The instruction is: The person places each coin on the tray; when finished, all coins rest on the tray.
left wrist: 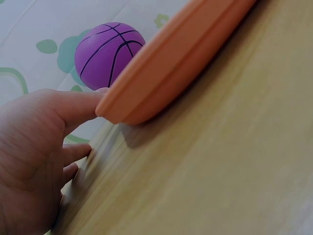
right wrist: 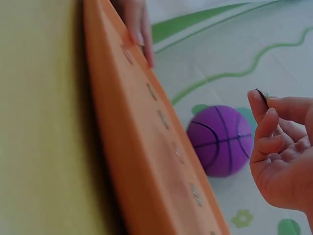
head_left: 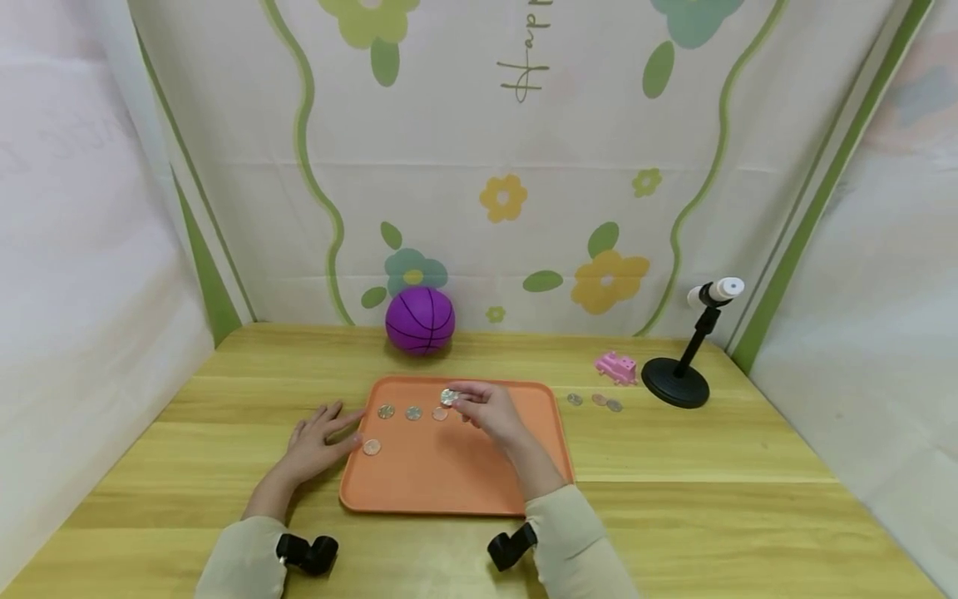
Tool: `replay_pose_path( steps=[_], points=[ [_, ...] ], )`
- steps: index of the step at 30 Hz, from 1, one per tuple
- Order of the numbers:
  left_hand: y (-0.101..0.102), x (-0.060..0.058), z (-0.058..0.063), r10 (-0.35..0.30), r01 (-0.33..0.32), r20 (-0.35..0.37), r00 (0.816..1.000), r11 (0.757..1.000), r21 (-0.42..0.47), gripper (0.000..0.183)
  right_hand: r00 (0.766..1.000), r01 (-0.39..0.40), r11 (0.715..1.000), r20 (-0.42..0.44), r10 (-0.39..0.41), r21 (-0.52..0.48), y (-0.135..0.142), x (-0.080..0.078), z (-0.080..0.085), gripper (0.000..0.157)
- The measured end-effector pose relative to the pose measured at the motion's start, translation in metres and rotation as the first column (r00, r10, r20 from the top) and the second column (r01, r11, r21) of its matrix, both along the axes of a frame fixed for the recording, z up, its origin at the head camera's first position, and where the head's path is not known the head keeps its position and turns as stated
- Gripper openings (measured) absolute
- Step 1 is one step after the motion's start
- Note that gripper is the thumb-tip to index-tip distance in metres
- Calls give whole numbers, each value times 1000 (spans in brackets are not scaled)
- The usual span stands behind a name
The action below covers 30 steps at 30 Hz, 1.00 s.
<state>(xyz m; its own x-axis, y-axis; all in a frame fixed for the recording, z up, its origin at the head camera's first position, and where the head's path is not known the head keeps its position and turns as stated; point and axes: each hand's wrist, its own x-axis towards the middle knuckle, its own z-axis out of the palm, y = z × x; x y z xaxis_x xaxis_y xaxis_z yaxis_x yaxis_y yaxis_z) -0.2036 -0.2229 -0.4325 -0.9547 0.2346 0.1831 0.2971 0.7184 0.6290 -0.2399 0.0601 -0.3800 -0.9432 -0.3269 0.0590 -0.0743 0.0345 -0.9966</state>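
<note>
The left hand point(head_left: 314, 449), grip apart, touches one tray point(head_left: 449, 495) where the head view shows four coins point(head_left: 414, 413), the right hand point(head_left: 490, 410) pinches one coin point(head_left: 448, 398) above it, and three more coins point(head_left: 599, 399) lie on the table point(head_left: 674, 453) near one toy point(head_left: 617, 368) and one stand point(head_left: 676, 384).

My left hand point(head_left: 313, 445) and my right hand point(head_left: 490, 412) make two, with one held coin point(head_left: 449, 398) up in the right one! One tray point(head_left: 427, 487), and on it my head view gives four lying coins point(head_left: 413, 413), yet the right wrist view makes it five, plus a sliver at the bottom edge I can't call! Off the tray, three loose coins point(head_left: 599, 399) on one table point(head_left: 674, 516)! One purple ball point(head_left: 420, 320), one pink toy point(head_left: 617, 367), one black stand point(head_left: 676, 384) carrying one white device point(head_left: 728, 288)! Two black wrist cameras point(head_left: 323, 556), two sleeves point(head_left: 243, 557), two orange flowers point(head_left: 594, 293) on one backdrop point(head_left: 449, 125)!
</note>
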Motion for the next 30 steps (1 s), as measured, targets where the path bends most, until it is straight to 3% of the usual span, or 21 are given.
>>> replay_pose_path(
  steps=[5,9,18,30],
  points=[
    [1,-1,1,2,-3,-4,1000,1000,-4,50,997,-40,999,59,41,-15,-27,1,-14,27],
    [1,-2,1,2,-2,-5,1000,1000,-12,50,995,-24,1000,94,23,9,-42,3,-28,24],
    [1,-2,1,10,-10,-1,1000,1000,-16,49,990,-7,998,141,-1,58,-53,11,-43,24],
    [0,-2,-1,-1,1,6,1000,1000,-9,50,996,-3,995,86,-5,100,-59,13,-46,21]
  ],
)
